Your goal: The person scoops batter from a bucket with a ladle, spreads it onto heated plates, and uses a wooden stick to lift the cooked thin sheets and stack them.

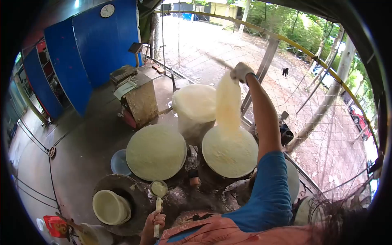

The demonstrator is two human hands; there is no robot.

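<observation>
My left hand (155, 220), bare, is wrapped round the handle of a ladle (159, 189) whose bowl holds pale batter. My right hand (242, 72) wears a whitish glove and is raised, closed on a thin stick (221, 61). A large pale, thin sheet (228, 104) hangs down below the right hand, over the right round griddle (230, 153). How the sheet is held is hidden by the glove. The left round griddle (156, 152) is covered with a pale layer, close beyond the ladle.
A covered drum (196, 102) with pale sheets on top stands behind the griddles. A white bucket (107, 207) and a blue basin (121, 162) are at left. A worn cabinet (141, 98) stands farther back. Wire mesh fencing (310, 110) runs along the right.
</observation>
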